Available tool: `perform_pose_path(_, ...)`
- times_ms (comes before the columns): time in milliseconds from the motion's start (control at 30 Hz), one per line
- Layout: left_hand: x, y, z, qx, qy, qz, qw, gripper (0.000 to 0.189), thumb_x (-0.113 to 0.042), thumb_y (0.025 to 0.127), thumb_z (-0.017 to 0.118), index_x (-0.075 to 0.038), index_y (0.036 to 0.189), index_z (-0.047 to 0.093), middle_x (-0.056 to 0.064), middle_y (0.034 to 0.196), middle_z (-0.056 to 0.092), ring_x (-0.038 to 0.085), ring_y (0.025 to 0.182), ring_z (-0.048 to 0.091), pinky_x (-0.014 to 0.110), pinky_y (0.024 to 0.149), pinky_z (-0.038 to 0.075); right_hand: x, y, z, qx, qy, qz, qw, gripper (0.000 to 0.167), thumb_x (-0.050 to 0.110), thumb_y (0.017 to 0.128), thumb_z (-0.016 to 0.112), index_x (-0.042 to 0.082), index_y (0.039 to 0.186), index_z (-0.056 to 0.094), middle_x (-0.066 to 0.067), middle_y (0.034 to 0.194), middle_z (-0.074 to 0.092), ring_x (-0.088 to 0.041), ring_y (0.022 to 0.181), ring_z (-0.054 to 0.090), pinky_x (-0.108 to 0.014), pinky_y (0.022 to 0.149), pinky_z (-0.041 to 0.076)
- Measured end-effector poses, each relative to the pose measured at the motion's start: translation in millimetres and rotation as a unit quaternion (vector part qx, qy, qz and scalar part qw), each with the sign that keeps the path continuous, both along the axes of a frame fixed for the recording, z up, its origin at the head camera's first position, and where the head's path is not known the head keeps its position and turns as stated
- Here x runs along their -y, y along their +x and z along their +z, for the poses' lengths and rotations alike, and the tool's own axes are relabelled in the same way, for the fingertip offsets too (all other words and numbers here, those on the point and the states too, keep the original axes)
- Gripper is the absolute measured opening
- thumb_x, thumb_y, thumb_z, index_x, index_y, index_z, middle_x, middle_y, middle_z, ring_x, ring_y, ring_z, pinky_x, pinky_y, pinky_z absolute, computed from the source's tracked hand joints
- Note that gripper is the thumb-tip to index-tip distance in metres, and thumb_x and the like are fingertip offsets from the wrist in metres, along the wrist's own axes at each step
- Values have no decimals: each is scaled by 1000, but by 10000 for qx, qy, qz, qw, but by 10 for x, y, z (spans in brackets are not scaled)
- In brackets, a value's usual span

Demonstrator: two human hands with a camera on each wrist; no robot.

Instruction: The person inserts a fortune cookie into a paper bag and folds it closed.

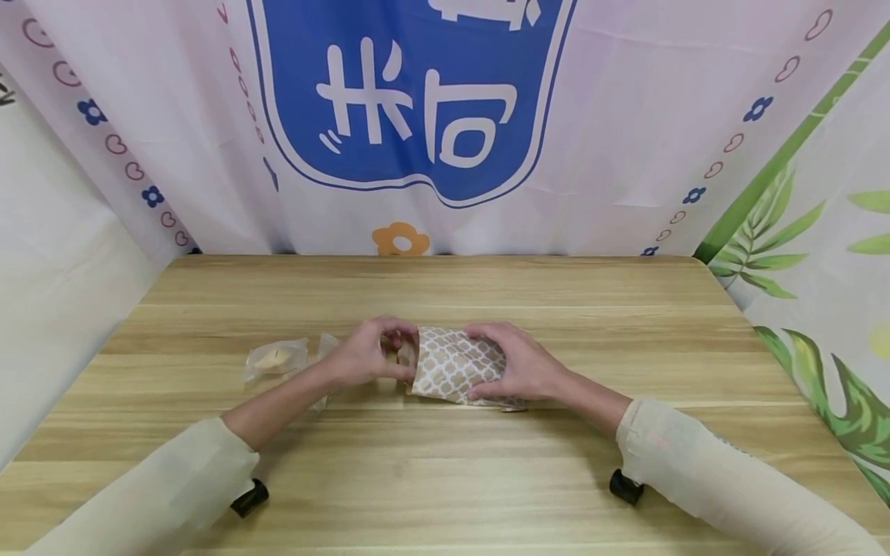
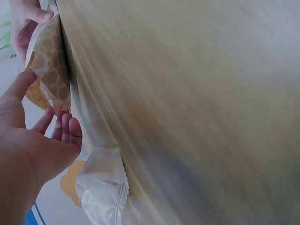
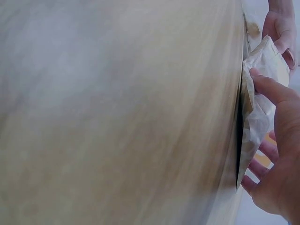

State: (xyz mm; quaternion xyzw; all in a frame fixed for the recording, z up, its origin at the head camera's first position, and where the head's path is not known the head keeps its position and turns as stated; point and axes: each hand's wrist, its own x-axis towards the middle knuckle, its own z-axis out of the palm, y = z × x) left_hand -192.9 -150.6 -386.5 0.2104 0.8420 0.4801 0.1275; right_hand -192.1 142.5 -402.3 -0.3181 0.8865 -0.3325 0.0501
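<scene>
A tan paper bag [image 1: 452,367] with a white lattice pattern lies on the table, its mouth toward the left. My left hand [image 1: 368,355] holds that mouth, with the thumb at one edge and the fingers at the other in the left wrist view. Something golden brown [image 2: 35,96] shows inside the mouth; its kind cannot be told. At the bag's other end, my right hand [image 1: 521,359] grips it between thumb and fingers, and the paper looks creased in the right wrist view [image 3: 258,112].
Left of the bag lies a clear packet [image 1: 278,359] with a pale yellow piece in it. Another clear wrapper [image 1: 327,345] is partly hidden behind my left forearm. The wooden table [image 1: 445,479] ends at a printed curtain [image 1: 605,154] at the back.
</scene>
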Motion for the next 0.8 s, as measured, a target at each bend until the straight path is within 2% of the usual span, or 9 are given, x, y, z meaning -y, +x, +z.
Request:
perform_pose_path(167, -22, 5, -33, -238, 17, 51, 9997, 55, -4, 76, 89, 7, 124, 67, 18, 117, 66, 28, 100, 58, 39, 87, 53, 5, 1, 11, 39, 5, -6, 10000, 94, 40, 70, 96, 8, 148, 54, -10, 150, 55, -34, 139, 49, -56, 117, 37)
perform_pose_path(333, -52, 10, -61, -228, 131, 168, 9995, 57, -2, 77, 87, 11, 127, 64, 21, 121, 70, 30, 103, 62, 45, 93, 54, 8, 2, 17, 51, 1, -7, 10000, 95, 41, 70, 96, 8, 148, 54, -11, 150, 56, -34, 139, 49, -56, 117, 37)
perform_pose_path(500, -94, 21, -77, -319, 64, 336, 9989, 56, 0, 77, 87, 10, 127, 65, 20, 119, 71, 31, 103, 64, 45, 93, 56, -1, 1, 4, 13, -36, 25, 10000, 95, 43, 70, 95, 8, 148, 54, -10, 150, 56, -34, 138, 50, -57, 117, 37)
perform_pose_path(667, -123, 34, -86, -403, 37, 249, 9989, 55, 1, 76, 86, 11, 126, 65, 20, 117, 71, 32, 104, 65, 44, 93, 55, -7, 0, -10, 3, -56, 49, 10000, 95, 44, 70, 95, 8, 148, 54, -10, 150, 56, -34, 138, 50, -57, 116, 38)
perform_pose_path(800, -104, 17, -82, -339, 42, 130, 9993, 56, 0, 78, 87, 12, 128, 64, 21, 119, 70, 32, 104, 63, 43, 92, 55, -6, 3, -4, 17, -74, 61, 10000, 95, 43, 70, 96, 8, 148, 54, -10, 150, 56, -34, 138, 50, -57, 116, 38)
